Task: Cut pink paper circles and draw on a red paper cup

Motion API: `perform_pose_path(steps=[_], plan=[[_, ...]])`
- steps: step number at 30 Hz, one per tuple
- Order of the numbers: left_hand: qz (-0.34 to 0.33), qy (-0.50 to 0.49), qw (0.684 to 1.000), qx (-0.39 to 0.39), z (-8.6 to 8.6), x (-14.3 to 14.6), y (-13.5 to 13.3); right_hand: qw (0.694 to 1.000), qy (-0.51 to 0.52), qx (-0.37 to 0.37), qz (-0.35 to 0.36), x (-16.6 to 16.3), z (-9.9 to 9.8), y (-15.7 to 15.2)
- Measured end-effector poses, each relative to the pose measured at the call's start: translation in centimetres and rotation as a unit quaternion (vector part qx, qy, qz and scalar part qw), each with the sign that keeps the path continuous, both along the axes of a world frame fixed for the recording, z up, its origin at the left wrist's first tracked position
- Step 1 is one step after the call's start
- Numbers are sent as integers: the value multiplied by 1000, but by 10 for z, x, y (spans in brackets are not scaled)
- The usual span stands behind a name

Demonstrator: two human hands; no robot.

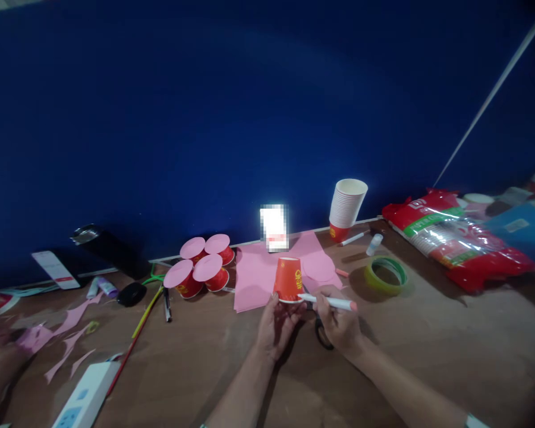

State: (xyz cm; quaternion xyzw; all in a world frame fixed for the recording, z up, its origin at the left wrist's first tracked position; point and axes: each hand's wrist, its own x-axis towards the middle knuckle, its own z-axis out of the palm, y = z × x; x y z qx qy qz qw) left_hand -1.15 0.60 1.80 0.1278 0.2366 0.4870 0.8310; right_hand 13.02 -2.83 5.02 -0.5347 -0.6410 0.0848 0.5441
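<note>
A red paper cup (pixel 288 278) with yellow lettering is upside down in my left hand (pixel 279 327), which grips it near its rim. My right hand (pixel 339 324) is closed around a white marker (pixel 330 302) with a pinkish end. The marker's tip meets the cup's side, low down by the rim. Behind the cup lie pink paper sheets (pixel 254 279), with a pink paper circle (pixel 323 267) on their right part. Under my right hand a dark scissors handle (pixel 323 334) shows; the rest is hidden.
Several red cups topped with pink discs (pixel 208 268) stand left of the paper. A cup stack (pixel 348 205), green tape roll (pixel 386 275), glue stick (pixel 374 244) and red package (pixel 455 238) are right. At left are a power strip (pixel 87 395), paper scraps (pixel 66 351) and another person's hand (pixel 0 362).
</note>
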Motion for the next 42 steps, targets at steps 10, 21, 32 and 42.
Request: perform_pose_path(steps=[10, 21, 32, 42], plan=[[17, -1, 1000, -17, 0, 1, 3, 999, 9, -30, 15, 0, -2, 1], [0, -15, 1000, 1, 4, 0, 1, 1000, 2, -13, -20, -1, 5, 2], [-16, -17, 1000, 2, 4, -1, 0, 999, 15, -16, -24, 1, 0, 2], [-5, -15, 1000, 4, 7, 0, 1, 1000, 7, -22, -6, 2, 1, 2]])
